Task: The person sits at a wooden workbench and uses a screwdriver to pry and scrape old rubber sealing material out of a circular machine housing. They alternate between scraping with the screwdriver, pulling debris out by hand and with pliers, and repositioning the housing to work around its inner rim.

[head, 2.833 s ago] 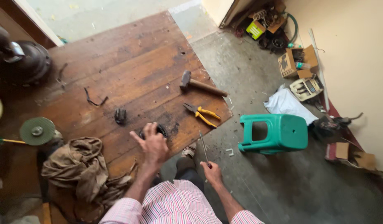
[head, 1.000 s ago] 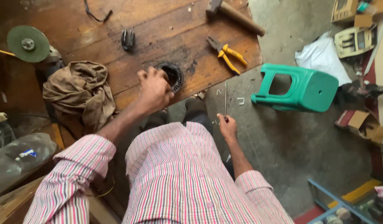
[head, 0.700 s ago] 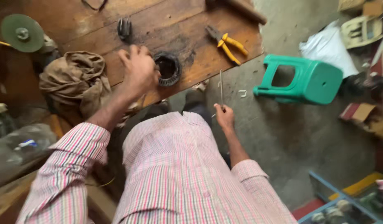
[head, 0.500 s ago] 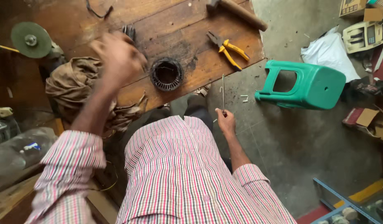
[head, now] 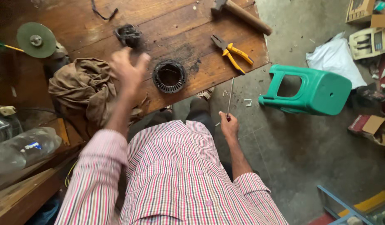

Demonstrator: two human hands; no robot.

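Note:
My left hand [head: 126,68] is raised above the wooden table [head: 167,25], blurred, fingers loosely curled with nothing in it, beside a brown rag [head: 82,87]. Just right of it a round black motor stator [head: 169,76] lies on the table near the front edge. My right hand [head: 228,125] is held low past the table edge, gripping a thin screwdriver [head: 230,96] whose shaft points up. A small dark part [head: 128,34] rests farther back on the table.
Yellow-handled pliers [head: 233,53] and a hammer [head: 241,13] lie at the table's right end. A green grinding disc [head: 36,39] sits at the left. A green plastic stool [head: 311,89] lies tipped on the concrete floor. A clear plastic bottle [head: 23,148] is at the lower left.
My left hand let go of the black stator and lifted up and to the left, toward the rag. My right hand kept the screwdriver steady.

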